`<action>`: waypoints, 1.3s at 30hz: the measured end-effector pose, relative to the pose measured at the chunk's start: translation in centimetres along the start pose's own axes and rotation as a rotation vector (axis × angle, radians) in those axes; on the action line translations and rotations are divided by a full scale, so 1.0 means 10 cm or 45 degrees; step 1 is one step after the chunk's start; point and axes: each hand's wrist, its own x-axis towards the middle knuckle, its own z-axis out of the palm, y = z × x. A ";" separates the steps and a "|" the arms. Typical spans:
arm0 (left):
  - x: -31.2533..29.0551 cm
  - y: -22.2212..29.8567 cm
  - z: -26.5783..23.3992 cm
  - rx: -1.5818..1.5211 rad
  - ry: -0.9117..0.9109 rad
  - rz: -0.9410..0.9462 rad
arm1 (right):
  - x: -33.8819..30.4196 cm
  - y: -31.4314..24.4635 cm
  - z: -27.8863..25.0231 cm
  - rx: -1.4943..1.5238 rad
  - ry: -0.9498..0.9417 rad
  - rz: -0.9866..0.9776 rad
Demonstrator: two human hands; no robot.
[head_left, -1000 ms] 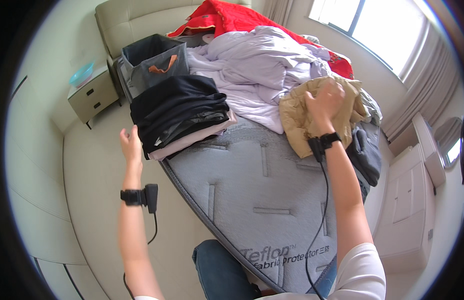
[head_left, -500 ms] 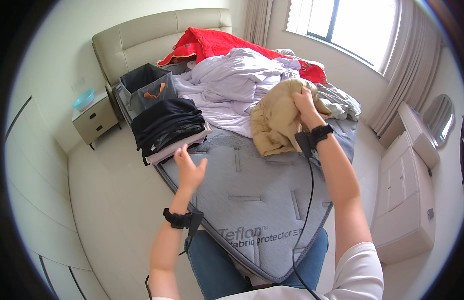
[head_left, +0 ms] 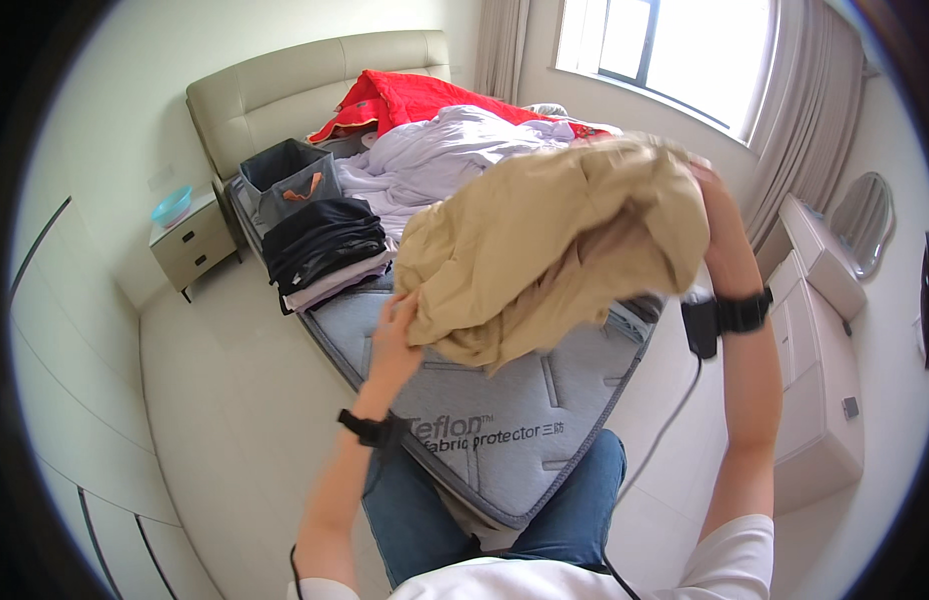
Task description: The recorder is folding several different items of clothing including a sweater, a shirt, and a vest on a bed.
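A khaki garment (head_left: 555, 240), loosely bunched and partly smeared by motion, hangs stretched between my hands above the mattress (head_left: 485, 400). My left hand (head_left: 393, 345) is closed on its lower left edge, with the fingertips against the cloth. At the upper right, my right hand (head_left: 715, 190) grips the other end, its fingers partly hidden behind the fabric and blurred. To the left of the garment stands a stack of folded clothes (head_left: 325, 250), black on top and pale pink below, at the mattress edge.
A grey fabric storage box (head_left: 290, 180) stands behind the stack. A lilac quilt (head_left: 435, 150) and a red blanket (head_left: 415, 95) lie heaped toward the headboard (head_left: 325, 75). A nightstand (head_left: 197, 250) bears a blue basin (head_left: 172, 205). Pale cabinets (head_left: 815, 370) line the right wall.
My right hand has lifted the khaki garment off the bed and moved right, spreading it out. My left hand, empty before, has come to the garment's left edge and taken hold.
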 end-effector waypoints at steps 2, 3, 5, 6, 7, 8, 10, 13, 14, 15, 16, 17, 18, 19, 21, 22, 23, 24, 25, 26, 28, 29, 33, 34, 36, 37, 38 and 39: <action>0.09 0.15 -0.40 0.191 0.043 0.277 | -0.43 0.19 -0.41 0.110 -0.036 0.229; 0.05 0.14 -0.64 0.234 0.001 0.278 | -0.68 0.27 -0.45 0.197 -0.054 0.343; -0.03 0.19 -0.98 0.317 -0.053 0.289 | -1.25 0.49 -0.55 0.232 -0.033 0.579; -0.12 0.27 -1.10 0.390 -0.072 0.289 | -1.60 0.67 -0.51 0.286 0.054 0.682; -0.24 0.26 -1.27 0.424 -0.192 0.287 | -1.88 0.75 -0.46 0.227 0.003 0.861; -0.36 0.24 -1.36 0.453 -0.314 0.286 | -2.18 0.91 -0.39 0.268 -0.033 0.950; -0.67 0.42 -1.56 0.520 -0.746 0.168 | -2.67 1.08 -0.30 0.202 -0.203 1.184; -1.35 0.23 -1.53 0.359 -1.426 0.020 | -3.26 1.38 -0.32 -0.065 -0.772 1.296; -1.63 0.18 -1.52 0.313 -1.580 0.012 | -3.42 1.58 -0.48 -0.020 -1.111 1.436; -1.83 0.16 -1.48 0.283 -1.845 -0.137 | -3.54 1.82 -0.65 0.036 -1.464 1.561; -1.78 0.30 -1.49 0.279 -2.033 -0.332 | -3.46 1.79 -0.68 0.028 -1.399 1.613; -1.69 0.43 -1.49 0.269 -2.217 -0.523 | -3.30 1.67 -0.72 0.013 -1.325 1.667; -1.67 0.32 -1.54 0.100 -2.019 -0.623 | -3.17 1.65 -0.73 0.030 -0.991 1.645; -1.64 0.18 -1.57 -0.059 -1.813 -0.720 | -3.03 1.66 -0.70 -0.039 -0.703 1.533; -1.23 0.04 -1.44 -0.185 -1.399 -0.740 | -2.78 1.82 -0.72 0.026 -0.199 1.333; -1.10 -0.10 -1.34 -0.155 -1.120 -0.611 | -2.64 1.91 -0.70 -0.002 -0.073 1.198; -1.00 -0.29 -1.23 -0.117 -0.837 -0.489 | -2.47 1.98 -0.60 -0.018 -0.051 1.172; -0.91 -0.48 -1.09 -0.096 -0.688 -0.505 | -2.29 2.06 -0.46 -0.032 -0.029 1.146; -0.80 -0.65 -0.92 -0.083 -0.544 -0.512 | -2.13 2.15 -0.35 -0.018 -0.015 1.190; -0.70 -0.81 -0.76 -0.082 -0.543 -0.515 | -1.98 2.25 -0.24 -0.003 -0.002 1.236; -0.53 -1.00 -0.52 -0.169 -0.525 -0.992 | -1.71 2.39 0.03 0.145 -0.058 1.340; -0.40 -0.92 -0.38 -0.182 -0.536 -0.982 | -1.68 2.51 0.07 0.135 -0.041 1.339; -0.11 -0.81 -0.02 -0.013 -0.852 -1.314 | -1.47 2.86 0.34 0.464 0.014 1.282; -0.12 -0.76 0.07 -0.184 -0.751 -1.245 | -1.44 2.86 0.36 0.526 0.032 1.244; -0.16 -1.14 0.07 -0.364 -0.568 -0.982 | -1.24 2.78 0.45 0.450 0.013 1.164; -0.07 -1.16 0.10 -0.367 -0.574 -0.980 | -1.12 2.71 0.42 0.353 0.040 1.093; 0.07 -1.17 0.04 -0.392 -0.407 -0.825 | -0.96 2.45 0.51 0.303 0.055 1.006; 0.26 -1.13 0.01 -0.421 -0.247 -0.654 | -0.82 2.31 0.49 0.281 0.073 0.919</action>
